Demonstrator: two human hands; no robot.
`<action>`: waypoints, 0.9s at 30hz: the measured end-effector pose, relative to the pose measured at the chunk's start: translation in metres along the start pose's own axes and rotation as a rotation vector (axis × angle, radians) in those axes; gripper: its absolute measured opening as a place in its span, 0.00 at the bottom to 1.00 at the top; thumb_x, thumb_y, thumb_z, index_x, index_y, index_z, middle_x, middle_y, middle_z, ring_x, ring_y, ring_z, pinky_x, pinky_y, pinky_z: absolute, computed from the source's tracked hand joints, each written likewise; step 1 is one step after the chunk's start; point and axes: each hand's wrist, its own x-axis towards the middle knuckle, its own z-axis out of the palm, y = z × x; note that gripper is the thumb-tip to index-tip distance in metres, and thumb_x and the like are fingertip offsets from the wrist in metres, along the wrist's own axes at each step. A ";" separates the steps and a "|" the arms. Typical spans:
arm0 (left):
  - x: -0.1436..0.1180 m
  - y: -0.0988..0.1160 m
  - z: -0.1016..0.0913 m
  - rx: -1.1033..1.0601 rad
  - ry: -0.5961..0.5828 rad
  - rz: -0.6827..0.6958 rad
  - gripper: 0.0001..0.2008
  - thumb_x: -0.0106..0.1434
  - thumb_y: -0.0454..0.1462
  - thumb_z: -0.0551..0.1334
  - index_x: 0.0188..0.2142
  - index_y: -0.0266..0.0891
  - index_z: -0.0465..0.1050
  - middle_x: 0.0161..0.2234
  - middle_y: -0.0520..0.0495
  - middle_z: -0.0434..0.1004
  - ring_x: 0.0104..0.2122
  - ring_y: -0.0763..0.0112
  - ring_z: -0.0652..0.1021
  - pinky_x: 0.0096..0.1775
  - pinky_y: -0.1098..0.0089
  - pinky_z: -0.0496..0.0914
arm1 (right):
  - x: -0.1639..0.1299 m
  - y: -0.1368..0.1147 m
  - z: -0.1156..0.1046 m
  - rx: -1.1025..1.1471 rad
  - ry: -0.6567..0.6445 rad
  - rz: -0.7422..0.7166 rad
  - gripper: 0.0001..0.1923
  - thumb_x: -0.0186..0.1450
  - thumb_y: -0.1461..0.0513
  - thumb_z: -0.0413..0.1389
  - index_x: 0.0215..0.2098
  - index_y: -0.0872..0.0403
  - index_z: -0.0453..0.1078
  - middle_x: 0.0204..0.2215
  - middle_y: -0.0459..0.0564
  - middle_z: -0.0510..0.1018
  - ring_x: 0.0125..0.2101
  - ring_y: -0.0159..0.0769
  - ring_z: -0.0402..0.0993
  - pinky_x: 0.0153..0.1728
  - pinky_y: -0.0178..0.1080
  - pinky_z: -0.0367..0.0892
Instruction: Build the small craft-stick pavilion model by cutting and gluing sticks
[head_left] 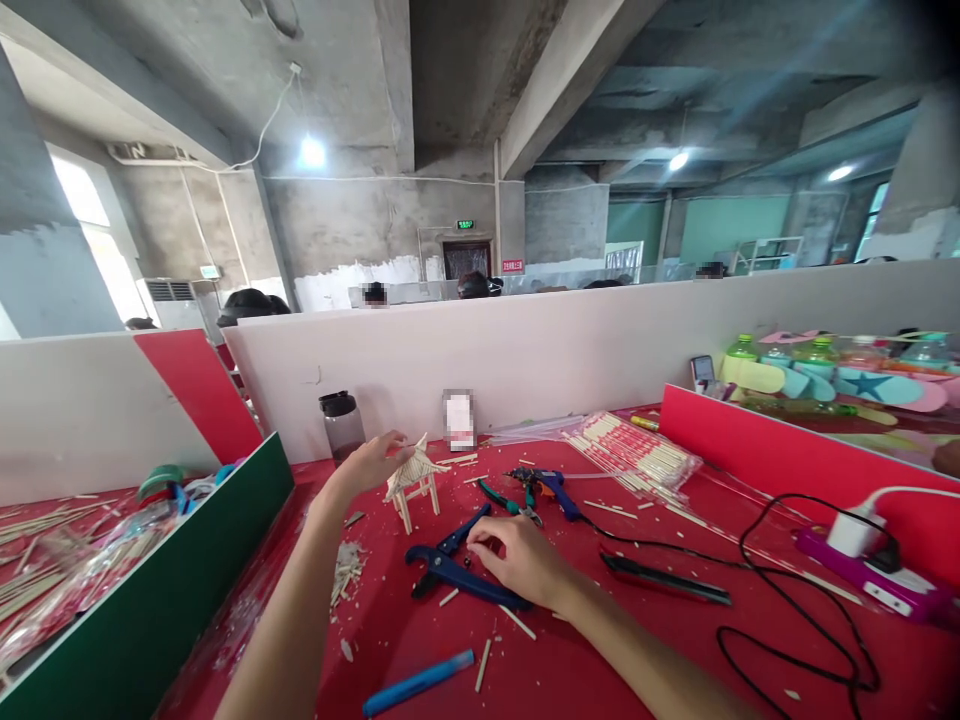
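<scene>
A small pavilion model made of wooden sticks (415, 483) stands on the red table (660, 650). My left hand (373, 463) touches its roof from the left, fingers pinched on the roof edge. My right hand (520, 560) rests on the table over the blue-handled cutter (450, 562), fingertips curled at a small piece beside the cutter's jaw. Short stick offcuts lie scattered around both hands.
A pack of wooden sticks (634, 455) lies at the back right, pliers (541, 488) behind my right hand, a blue tube (418, 683) near the front edge. A black cable (757, 575) loops to a purple power strip (874, 580). A dark jar (342, 424) stands by the white partition.
</scene>
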 end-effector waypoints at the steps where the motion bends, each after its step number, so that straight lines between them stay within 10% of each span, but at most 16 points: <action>1: 0.002 -0.001 0.002 -0.003 -0.045 0.029 0.20 0.65 0.50 0.57 0.48 0.42 0.75 0.46 0.42 0.83 0.44 0.57 0.81 0.44 0.66 0.72 | 0.000 0.001 0.000 0.001 0.002 0.005 0.07 0.66 0.65 0.58 0.37 0.50 0.78 0.34 0.46 0.85 0.36 0.36 0.82 0.39 0.33 0.68; 15: 0.013 -0.012 0.007 0.151 -0.251 0.047 0.26 0.59 0.54 0.61 0.52 0.43 0.69 0.42 0.40 0.80 0.39 0.55 0.79 0.42 0.59 0.70 | 0.000 0.001 0.005 -0.047 -0.061 -0.007 0.05 0.67 0.65 0.56 0.38 0.51 0.75 0.32 0.46 0.83 0.34 0.36 0.79 0.38 0.34 0.68; 27: -0.004 0.032 -0.003 0.306 -0.326 0.129 0.22 0.53 0.47 0.67 0.46 0.41 0.73 0.49 0.36 0.80 0.52 0.44 0.76 0.56 0.49 0.64 | -0.005 0.006 0.005 0.045 -0.025 0.031 0.06 0.67 0.66 0.56 0.36 0.52 0.75 0.34 0.47 0.82 0.34 0.35 0.78 0.37 0.34 0.68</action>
